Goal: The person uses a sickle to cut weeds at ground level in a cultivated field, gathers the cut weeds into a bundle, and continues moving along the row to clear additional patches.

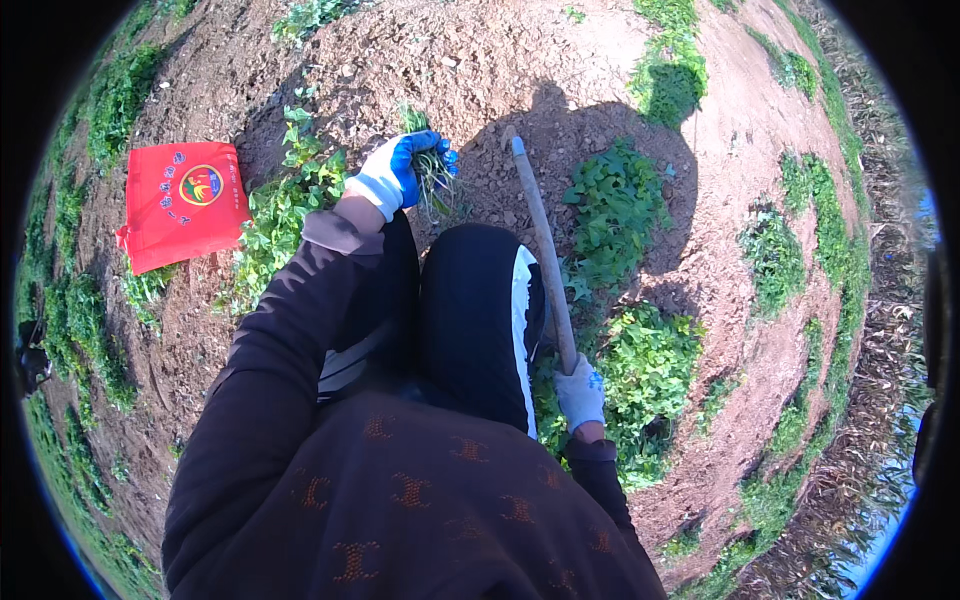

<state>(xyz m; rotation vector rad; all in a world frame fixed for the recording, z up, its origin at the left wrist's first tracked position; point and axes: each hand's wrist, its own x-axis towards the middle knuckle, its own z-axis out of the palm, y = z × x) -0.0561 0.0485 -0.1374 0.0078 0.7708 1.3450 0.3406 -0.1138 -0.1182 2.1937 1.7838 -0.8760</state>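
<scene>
My left hand (409,169), in a white work glove with blue-coated fingers, is closed around a bunch of pulled grass (433,178) just beyond my knees. Pale stems and roots hang below the fist, and green blades stick out above it. Down by my right leg, my right hand (581,391), gloved the same way, grips the lower end of a long wooden handle (546,247). That handle runs forward past my right knee to a tool head (510,135) at the soil, too small and shaded to name exactly.
A red fabric bag (184,206) bearing writing and a round emblem lies at the left. Leafy vine plants grow beside it (289,206) and to the right of the handle (619,214). Dry stalks (877,375) line the far right. My shadow falls across the bare soil (495,176) ahead.
</scene>
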